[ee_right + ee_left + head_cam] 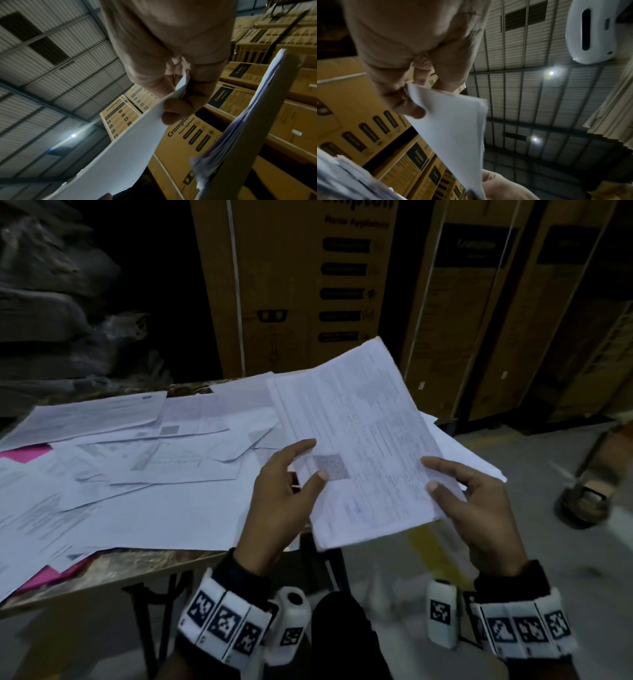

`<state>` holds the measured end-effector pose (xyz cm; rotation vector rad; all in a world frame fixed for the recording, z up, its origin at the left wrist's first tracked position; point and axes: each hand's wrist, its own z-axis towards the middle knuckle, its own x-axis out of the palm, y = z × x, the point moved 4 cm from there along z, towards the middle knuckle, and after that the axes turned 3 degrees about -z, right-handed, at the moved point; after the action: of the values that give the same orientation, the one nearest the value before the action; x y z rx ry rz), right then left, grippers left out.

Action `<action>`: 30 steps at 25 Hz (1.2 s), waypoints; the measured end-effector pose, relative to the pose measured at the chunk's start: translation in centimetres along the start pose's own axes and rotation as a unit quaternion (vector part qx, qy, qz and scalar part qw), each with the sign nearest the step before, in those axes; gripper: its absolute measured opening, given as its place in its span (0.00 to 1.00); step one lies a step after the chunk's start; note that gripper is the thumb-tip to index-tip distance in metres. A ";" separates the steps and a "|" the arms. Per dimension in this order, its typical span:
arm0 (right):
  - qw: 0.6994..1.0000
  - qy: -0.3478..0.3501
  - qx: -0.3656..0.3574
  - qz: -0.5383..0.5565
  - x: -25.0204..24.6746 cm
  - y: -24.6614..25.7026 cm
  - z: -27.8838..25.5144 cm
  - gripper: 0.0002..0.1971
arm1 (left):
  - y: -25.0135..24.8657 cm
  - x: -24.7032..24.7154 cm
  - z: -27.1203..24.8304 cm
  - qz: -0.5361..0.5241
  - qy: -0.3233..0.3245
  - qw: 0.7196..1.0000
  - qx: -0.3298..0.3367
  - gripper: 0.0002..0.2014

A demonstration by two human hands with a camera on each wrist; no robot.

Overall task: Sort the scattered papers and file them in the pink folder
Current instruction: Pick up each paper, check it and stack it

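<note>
I hold a stack of printed papers (359,436) tilted up above the table's right end. My left hand (308,463) pinches its lower left edge, thumb on top. My right hand (435,477) grips its lower right edge the same way. In the left wrist view my left hand (412,97) pinches a corner of the white sheet (453,128). In the right wrist view my right hand (178,97) pinches the sheet's (120,155) edge. Many loose papers (144,474) cover the table. The pink folder (27,453) peeks out beneath them at the left, mostly hidden.
The table's brown front edge (137,566) runs below the papers. Tall cardboard boxes (301,285) stand right behind the table and to the right. Dark bags (51,302) are piled at the back left. A person's sandalled foot (585,501) rests on the grey floor at right.
</note>
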<state>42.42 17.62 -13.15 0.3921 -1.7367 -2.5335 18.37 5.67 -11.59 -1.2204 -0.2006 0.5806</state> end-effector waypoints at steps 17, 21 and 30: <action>0.976 -0.003 0.029 -0.216 -8.8 -7.7 10.0 0.18 | 3.5 15.7 1.7 0.323 0.091 0.942 -0.008 0.26; 0.958 -0.037 -0.013 -0.286 -8.8 -7.3 9.4 0.19 | 3.4 16.2 1.6 0.369 0.095 0.924 -0.029 0.27; 0.933 -0.026 -0.002 -0.360 -9.7 -9.8 9.4 0.17 | 3.8 16.8 2.2 0.432 0.105 0.892 -0.081 0.32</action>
<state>50.67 31.55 -17.21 1.1620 -1.8511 -3.0168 30.29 17.07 -16.97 -1.5082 0.5246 1.2066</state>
